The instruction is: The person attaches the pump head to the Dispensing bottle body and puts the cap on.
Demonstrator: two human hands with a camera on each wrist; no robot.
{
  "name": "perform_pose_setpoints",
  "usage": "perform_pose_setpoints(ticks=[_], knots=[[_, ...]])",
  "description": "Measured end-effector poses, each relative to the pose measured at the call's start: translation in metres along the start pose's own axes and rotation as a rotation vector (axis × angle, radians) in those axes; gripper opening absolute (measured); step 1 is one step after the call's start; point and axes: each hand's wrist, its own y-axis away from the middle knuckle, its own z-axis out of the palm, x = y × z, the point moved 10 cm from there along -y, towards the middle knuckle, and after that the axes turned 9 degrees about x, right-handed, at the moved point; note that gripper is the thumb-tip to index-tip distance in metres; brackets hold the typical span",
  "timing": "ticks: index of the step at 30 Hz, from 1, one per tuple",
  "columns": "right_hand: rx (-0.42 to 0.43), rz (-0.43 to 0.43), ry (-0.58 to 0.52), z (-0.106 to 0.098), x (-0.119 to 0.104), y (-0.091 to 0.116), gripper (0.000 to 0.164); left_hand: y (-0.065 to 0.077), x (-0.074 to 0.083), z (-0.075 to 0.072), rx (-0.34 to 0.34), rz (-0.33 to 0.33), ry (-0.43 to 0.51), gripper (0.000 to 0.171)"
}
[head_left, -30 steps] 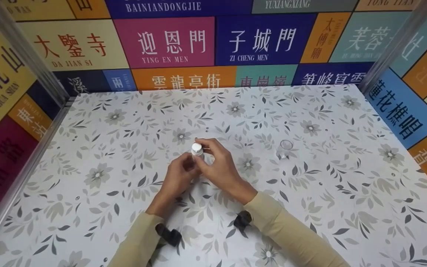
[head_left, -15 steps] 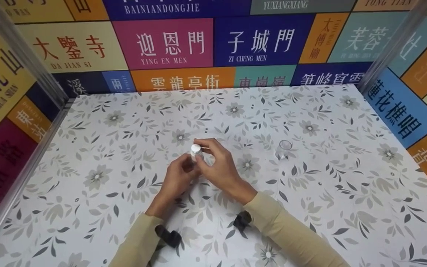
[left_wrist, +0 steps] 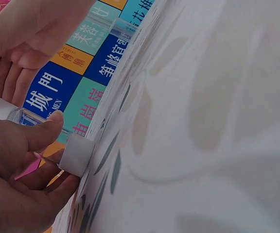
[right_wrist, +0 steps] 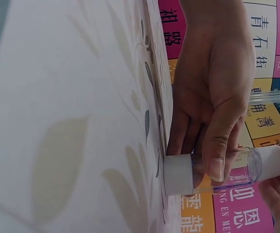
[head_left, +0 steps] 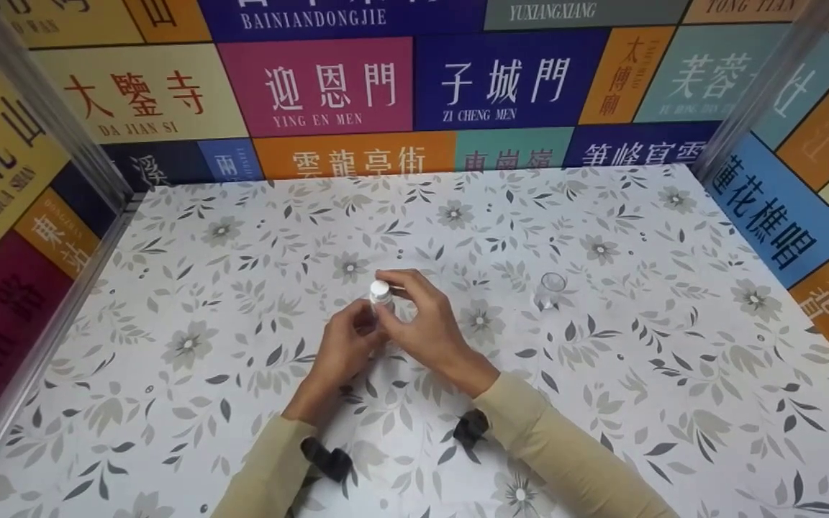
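A small pump bottle (head_left: 381, 293) stands upright between the two hands. It has a clear body (right_wrist: 227, 167), a white base (right_wrist: 178, 174) and a stepped white top (right_wrist: 271, 162). My left hand (head_left: 346, 338) grips the clear body low down, its thumb across the front. With thumb and index finger, my right hand (head_left: 425, 316) holds the white top, seen at the edge in the right wrist view. The base is at the tabletop; whether it touches is hard to tell. A clear cup-shaped cap (head_left: 550, 291) stands to the right of the hands.
The table (head_left: 242, 288) wears a white cloth printed with grey flowers and leaves. Colourful panels (head_left: 328, 86) with lettering rise at the back and sides. Black wrist cameras (head_left: 327, 459) sit at both cuffs, near the cloth.
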Motion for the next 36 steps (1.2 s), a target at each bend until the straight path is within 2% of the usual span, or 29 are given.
perform_pose_setpoints(ticks=[19,24,29,36], knots=[[0.020,-0.023,0.034,-0.0018,-0.0032,-0.0017,0.039,-0.0003,0.0008,-0.0014,0.020,0.009,-0.006,0.022],[0.011,-0.002,0.023,-0.0011,-0.0017,-0.0011,0.036,0.0001,0.0006,0.0001,0.004,0.012,-0.010,0.025],[0.012,0.022,0.033,-0.0005,0.0002,-0.0002,0.035,0.0001,-0.0021,0.0015,-0.009,-0.013,-0.017,0.033],[0.025,0.031,0.042,-0.0010,0.0006,-0.0009,0.036,-0.0001,-0.0017,-0.0002,0.000,-0.014,-0.033,0.028]])
